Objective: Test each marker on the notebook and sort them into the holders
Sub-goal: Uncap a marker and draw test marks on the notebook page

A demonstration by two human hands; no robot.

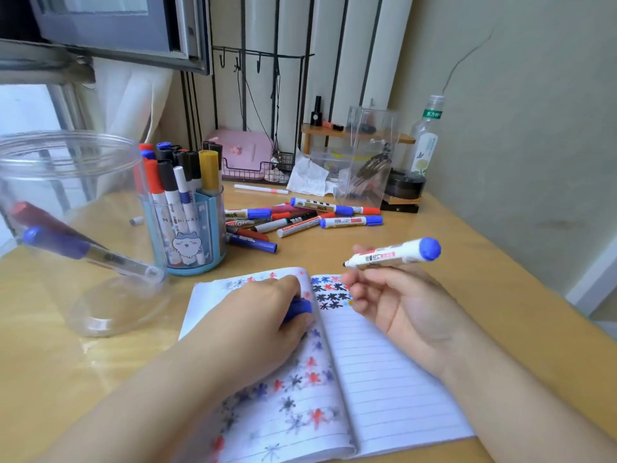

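A: Head view. One notebook (pixel 384 362) lies open on the desk (pixel 467 248); take it as the landmark. Hands?

B: Two. Right hand (pixel 397 302), over the notebook's right page, pinches one uncapped marker (pixel 390 255) with its tip pointing left. Left hand (pixel 263 312) rests on the left page, fingers curled round one blue cap (pixel 298 309).

A: Holders?

B: Two, both left of the notebook. Blue holder (pixel 197 235), just beyond its top-left corner, packed with upright markers; exact count unclear. Clear jar (pixel 76 228) further left: two markers, leaning.

A: Loose ones?

B: A pile (pixel 300 218) beyond the notebook, roughly ten, overlapping.
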